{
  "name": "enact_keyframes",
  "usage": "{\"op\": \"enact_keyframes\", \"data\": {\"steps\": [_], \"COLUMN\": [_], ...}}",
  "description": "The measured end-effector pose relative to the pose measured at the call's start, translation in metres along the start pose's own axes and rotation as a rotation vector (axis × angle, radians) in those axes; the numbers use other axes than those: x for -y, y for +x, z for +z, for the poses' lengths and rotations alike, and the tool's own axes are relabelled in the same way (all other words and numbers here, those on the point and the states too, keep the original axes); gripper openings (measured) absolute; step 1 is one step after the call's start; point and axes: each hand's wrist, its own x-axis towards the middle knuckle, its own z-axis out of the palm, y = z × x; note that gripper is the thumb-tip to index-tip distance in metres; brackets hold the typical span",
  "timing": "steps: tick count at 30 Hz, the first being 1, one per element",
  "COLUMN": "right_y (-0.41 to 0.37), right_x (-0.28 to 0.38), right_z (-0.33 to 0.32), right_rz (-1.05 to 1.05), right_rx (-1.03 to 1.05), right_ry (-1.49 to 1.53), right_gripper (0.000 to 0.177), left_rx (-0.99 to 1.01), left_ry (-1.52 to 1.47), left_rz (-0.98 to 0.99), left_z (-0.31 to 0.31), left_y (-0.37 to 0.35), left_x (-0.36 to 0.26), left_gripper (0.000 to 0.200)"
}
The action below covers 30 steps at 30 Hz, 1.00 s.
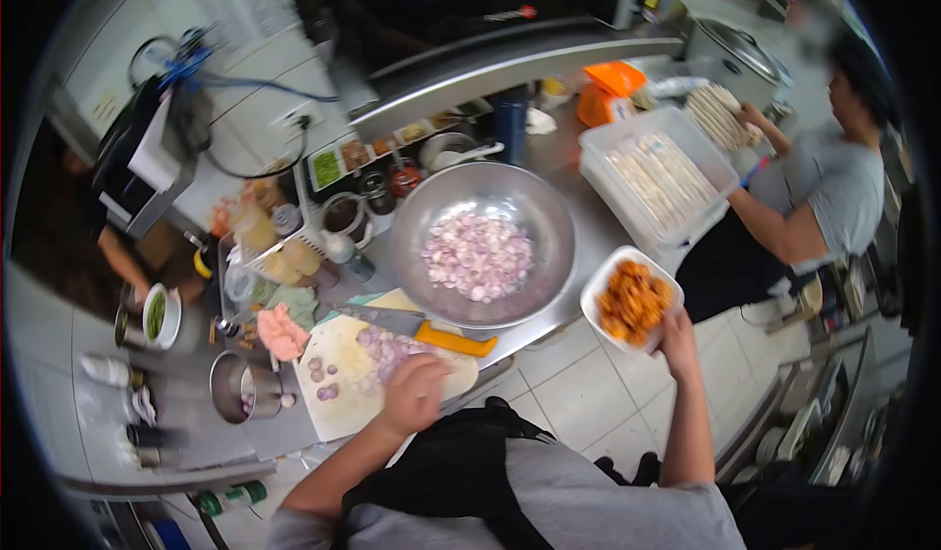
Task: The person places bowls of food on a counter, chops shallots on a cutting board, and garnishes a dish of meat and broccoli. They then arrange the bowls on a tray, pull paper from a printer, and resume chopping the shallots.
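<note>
1. The right hand gripped the near right edge of a square white bowl, its fingers pressed against the rim and side. Orange-red chunks of food filled the bowl, directly to the left of and beyond that hand.
2. The bowl was held up over the white tiled floor, to the right of a wide, round, shiny steel basin that sat on the steel counter.
3. The left hand hovered above the near part of a pale cutting board, well apart from the white bowl. Its fingers looked loosely bent, and nothing showed in its grasp; blur hid whether the fingertips met.
4. Chopped purple-and-white shallots lay on the board just beyond the left hand, with a few larger purple pieces farther left. More chopped shallots were heaped in the middle of the basin.
5. A knife with a yellow-orange handle lay along the far side of the board, near the basin, its blade pointing left.
6. A crumpled pink cloth and a small steel pot stood to the left.
7. At the far right, a person in a grey shirt worked beside a clear plastic tub of long, pale rolls.
</note>
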Motion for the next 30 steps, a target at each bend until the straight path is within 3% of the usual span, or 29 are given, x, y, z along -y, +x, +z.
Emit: {"op": "enact_keyframes", "data": {"steps": [1, 3, 4, 6, 7, 9, 11, 14, 16, 18, 21, 22, 23, 25, 26, 28, 29, 30], "right_y": [-0.022, -0.048, -0.056, -0.064, -0.066, -0.068, -0.073, -0.075, -0.054, 0.009, 0.156, 0.198, 0.219, 0.250, 0.276, 0.326, 0.313, 0.304], "right_x": [0.035, 0.086, 0.108, 0.131, 0.144, 0.163, 0.185, 0.223, 0.250, 0.264, 0.265, 0.263, 0.268, 0.292, 0.289, 0.265, 0.276, 0.291], "right_z": [-0.008, -0.006, 0.005, 0.036, 0.057, 0.110, 0.166, 0.237, 0.279, 0.334, 0.430, 0.458, 0.477, 0.510, 0.530, 0.579, 0.590, 0.592], "right_rz": [-0.011, 0.032, 0.047, 0.079, 0.075, 0.067, 0.035, -0.078, -0.286, -0.578, -0.634, -0.972, -0.951, -0.731, -0.756, -0.755, -0.771, -0.587], "right_rx": [0.071, 0.223, 0.301, 0.469, 0.584, 0.797, 1.039, 1.354, 1.157, 0.805, 0.438, 0.220, 0.177, 0.310, 0.342, 0.193, 0.222, 0.331], "right_ry": [0.005, -0.040, -0.026, -0.005, -0.037, -0.068, -0.174, -0.284, -0.401, -0.281, -0.146, -0.267, -0.308, -0.831, -0.829, -1.240, -1.244, -1.389], "right_gripper": [0.032, 0.032, 0.030, 0.030, 0.033, 0.038, 0.039, 0.051, 0.051, 0.035, 0.025, 0.023, 0.024, 0.024, 0.024, 0.028, 0.028, 0.030], "left_rx": [0.087, 0.238, 0.210, 0.310, 0.288, 0.295, 0.115, -0.074, -0.362, -0.464, -0.697, -0.778, -0.814, -0.943, -1.009, -1.138, -1.224, -1.284], "left_ry": [-0.130, -0.671, -0.667, -1.489, -1.489, -1.778, -1.588, -1.482, -1.525, -1.508, -1.391, -1.367, -1.296, -1.265, -1.240, -1.184, -1.144, -1.112], "left_rz": [-0.049, -0.473, -0.476, -0.891, -0.878, -0.687, -0.938, -0.998, -0.964, -0.948, -0.915, -0.906, -0.907, -0.873, -0.854, -0.842, -0.838, -0.816], "left_z": [0.007, 0.023, 0.028, 0.026, 0.016, -0.011, -0.047, -0.094, -0.119, -0.140, -0.162, -0.164, -0.170, -0.173, -0.173, -0.172, -0.171, -0.170], "left_y": [0.014, 0.041, 0.044, 0.046, 0.044, 0.035, 0.011, -0.034, -0.061, -0.088, -0.106, -0.115, -0.115, -0.118, -0.117, -0.113, -0.110, -0.106], "left_x": [-0.009, -0.029, -0.031, -0.029, -0.029, -0.029, -0.024, -0.008, 0.001, 0.008, 0.003, 0.006, 0.000, -0.004, -0.005, -0.007, -0.009, -0.009], "left_gripper": [0.026, 0.038, 0.038, 0.068, 0.068, 0.082, 0.077, 0.074, 0.073, 0.073, 0.075, 0.076, 0.077, 0.078, 0.079, 0.079, 0.079, 0.078]}}
